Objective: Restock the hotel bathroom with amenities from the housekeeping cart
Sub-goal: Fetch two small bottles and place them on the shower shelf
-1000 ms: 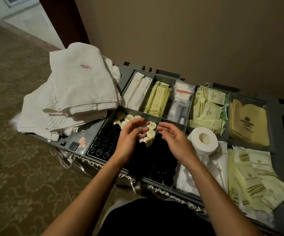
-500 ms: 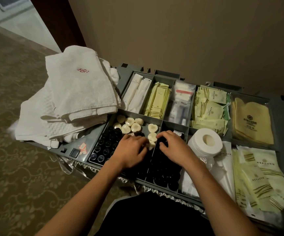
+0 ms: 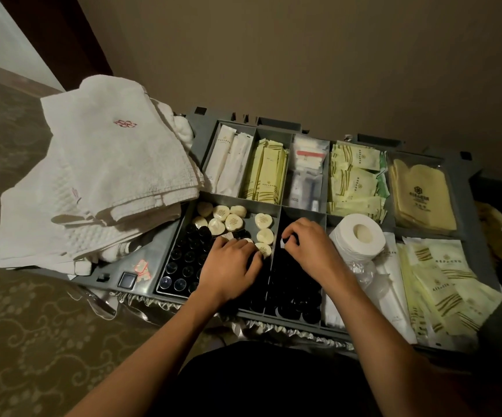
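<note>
Two hands low in the near compartments of the cart tray (image 3: pixel 156 245), both knuckles-up; left hand (image 3: pixel 228 267) over the meeting of the dark-capped bottles (image 3: pixel 183 260) and the heart-shaped soaps (image 3: pixel 234 221), fingers bent downward and close together, tips hidden, so cannot tell whether clamped on a bottle, a soap or nothing; right hand (image 3: pixel 306 246) just across the divider in the second bottle compartment, fingers curled at its far end, something small and pale at the tips, too small to name, grip likewise unclear.

Probably mid-pick of toiletries for the bathroom; nothing yet lifted clear of the tray.

Risks, judged from here: bottles packed upright, touching one another, hence danger of dragging or toppling neighbours when pulling one by the cap; soaps loose at the far end, some on top of the caps, one touching the left fingertips, easy to knock down between bottles or over the divider; dark caps in dim light, easy to confuse one product with another.

Just right of the right wrist, toilet roll (image 3: pixel 358 236) perched on crumpled wrapping, liable to roll if elbowed on the way out; sachets (image 3: pixel 442 293) at near right heaped loosely, prone to slide.

Farther left, folded towels (image 3: pixel 117 170) overhanging the cart side, apt to slump at a bump.

Far row of packets (image 3: pixel 267 173) well apart from both hands; little danger.
</note>
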Action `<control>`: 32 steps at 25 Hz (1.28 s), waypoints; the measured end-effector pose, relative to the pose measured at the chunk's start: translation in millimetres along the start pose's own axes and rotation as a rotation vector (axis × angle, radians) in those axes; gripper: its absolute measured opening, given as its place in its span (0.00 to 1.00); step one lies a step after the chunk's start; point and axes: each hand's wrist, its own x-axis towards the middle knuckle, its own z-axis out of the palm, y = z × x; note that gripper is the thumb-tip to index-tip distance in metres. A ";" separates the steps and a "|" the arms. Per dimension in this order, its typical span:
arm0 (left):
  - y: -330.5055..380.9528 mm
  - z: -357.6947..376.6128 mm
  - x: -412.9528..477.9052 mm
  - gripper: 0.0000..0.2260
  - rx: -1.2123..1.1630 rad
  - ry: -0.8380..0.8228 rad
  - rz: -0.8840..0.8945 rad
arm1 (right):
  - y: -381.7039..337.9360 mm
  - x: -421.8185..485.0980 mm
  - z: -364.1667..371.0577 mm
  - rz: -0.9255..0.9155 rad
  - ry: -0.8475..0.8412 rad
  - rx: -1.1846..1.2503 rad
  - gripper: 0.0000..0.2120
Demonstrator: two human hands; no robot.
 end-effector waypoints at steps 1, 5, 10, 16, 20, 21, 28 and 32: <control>-1.2 -0.5 0.5 0.16 -0.036 0.000 -0.003 | 0.1 -3.0 -0.7 -0.002 0.047 0.003 0.08; -4.5 -0.9 -0.9 0.13 -0.208 0.037 0.003 | -8.1 -20.5 -7.5 -0.028 0.323 0.089 0.07; -7.3 -7.4 -7.6 0.15 -0.545 0.105 -0.056 | -28.8 -27.5 -8.0 0.021 0.343 0.478 0.12; -7.2 -26.1 -20.2 0.13 -0.497 0.276 -0.029 | -50.3 -23.3 7.8 0.042 0.133 0.866 0.13; -26.8 -27.2 -24.8 0.12 -0.378 0.369 -0.112 | -56.0 -21.1 15.4 0.090 0.118 0.801 0.12; -32.5 -28.1 -25.9 0.12 -0.355 0.369 -0.129 | -55.1 -21.2 18.3 0.096 0.088 0.695 0.12; -46.1 -25.5 -30.9 0.15 -0.282 0.251 -0.113 | -64.2 -29.3 30.4 0.112 -0.136 0.227 0.15; -46.3 -25.8 -32.0 0.15 -0.232 0.264 -0.093 | -57.4 -25.2 35.0 0.143 -0.104 0.223 0.13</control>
